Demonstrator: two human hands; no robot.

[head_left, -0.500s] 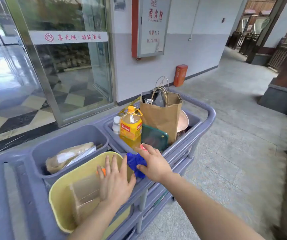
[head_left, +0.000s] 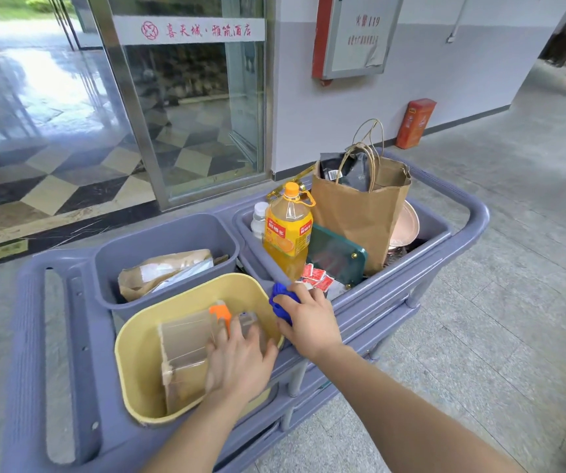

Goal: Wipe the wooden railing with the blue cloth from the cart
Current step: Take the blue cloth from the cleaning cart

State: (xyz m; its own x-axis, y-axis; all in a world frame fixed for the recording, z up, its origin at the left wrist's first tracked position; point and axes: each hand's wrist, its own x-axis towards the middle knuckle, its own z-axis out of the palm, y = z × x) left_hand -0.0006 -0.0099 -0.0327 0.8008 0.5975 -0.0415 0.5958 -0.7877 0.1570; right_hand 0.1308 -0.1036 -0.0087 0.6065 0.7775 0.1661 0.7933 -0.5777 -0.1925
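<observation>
**A:** What was on the left side of the cart?

**B:** A grey bin held a crumpled paper parcel. In front of it sat a yellow bin with flattened cardboard and an orange-topped item inside.

**A:** And the left hand?

**B:** It lay spread, palm down, on the cardboard inside the yellow bin, fingers apart, gripping nothing. Half a second before, it had hovered higher, over the bin's near rim; now it had sunk in and pressed flat.

**A:** Where was the blue cloth?

**B:** Just right of the yellow bin, on the cart's ridge between compartments, bunched in the right hand. That hand was curled closed around it, thumb and fingers pinching the fabric. It held the cloth earlier too, in nearly the same spot (the view had simply drawn closer and lower).

**A:** Further right?

**B:** A long grey tray carried an orange drink bottle, a small white-capped bottle behind it, red sachets, a dark green case, and a brown paper bag standing upright. These had not shifted. Beyond, an orange-red box stood against the wall.
</observation>
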